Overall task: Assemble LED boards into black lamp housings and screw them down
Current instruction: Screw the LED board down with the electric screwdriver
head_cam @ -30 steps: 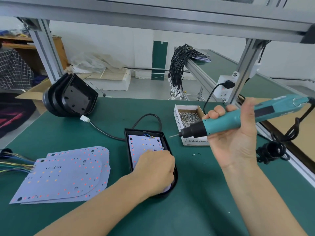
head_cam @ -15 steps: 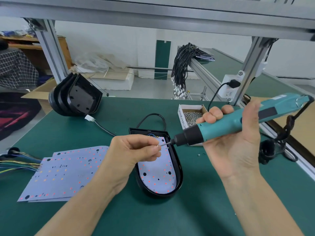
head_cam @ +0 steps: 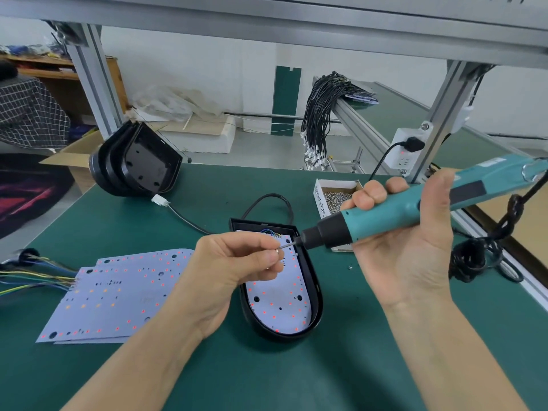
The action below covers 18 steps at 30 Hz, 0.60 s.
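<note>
**Teal screwdriver meets a screw above the housing**

Teal electric screwdriver lies nearly level in the right hand, fingers wrapped round its barrel, bit pointing left. The left hand pinches a small screw between thumb and forefinger at the bit's tip. Below both, a black housing rests on the green bench with an LED board seated inside, wires at its far end. Spare boards lie stacked to its left, their coloured wires trailing off the edge. Empty housings lean nested at far left. An open box of screws sits behind the screwdriver.
</note>
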### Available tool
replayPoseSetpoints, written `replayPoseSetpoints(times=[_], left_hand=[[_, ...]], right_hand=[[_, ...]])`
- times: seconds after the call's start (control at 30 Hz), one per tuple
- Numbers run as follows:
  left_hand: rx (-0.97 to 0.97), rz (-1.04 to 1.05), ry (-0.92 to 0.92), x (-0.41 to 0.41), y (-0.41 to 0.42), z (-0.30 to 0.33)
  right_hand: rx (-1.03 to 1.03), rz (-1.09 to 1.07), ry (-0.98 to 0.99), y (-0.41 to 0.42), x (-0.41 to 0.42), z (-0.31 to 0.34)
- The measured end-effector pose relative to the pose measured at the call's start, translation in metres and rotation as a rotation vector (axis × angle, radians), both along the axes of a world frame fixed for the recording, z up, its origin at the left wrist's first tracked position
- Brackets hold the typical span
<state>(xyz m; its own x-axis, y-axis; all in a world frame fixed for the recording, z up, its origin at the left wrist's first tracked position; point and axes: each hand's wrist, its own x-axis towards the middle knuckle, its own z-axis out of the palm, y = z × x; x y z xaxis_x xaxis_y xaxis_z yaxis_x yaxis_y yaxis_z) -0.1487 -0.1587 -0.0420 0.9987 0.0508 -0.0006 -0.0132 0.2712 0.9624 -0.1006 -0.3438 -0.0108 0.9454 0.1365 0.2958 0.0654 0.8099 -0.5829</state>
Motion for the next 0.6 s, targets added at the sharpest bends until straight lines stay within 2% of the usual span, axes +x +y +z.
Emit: replayPoseSetpoints(times=[0.6], left_hand=[[-0.041,0.000,0.025,0.0027,-0.0008,-0.0017]], right_hand=[[0.002,-0.005,0.007,-0.0002,0.0025,0.0017]])
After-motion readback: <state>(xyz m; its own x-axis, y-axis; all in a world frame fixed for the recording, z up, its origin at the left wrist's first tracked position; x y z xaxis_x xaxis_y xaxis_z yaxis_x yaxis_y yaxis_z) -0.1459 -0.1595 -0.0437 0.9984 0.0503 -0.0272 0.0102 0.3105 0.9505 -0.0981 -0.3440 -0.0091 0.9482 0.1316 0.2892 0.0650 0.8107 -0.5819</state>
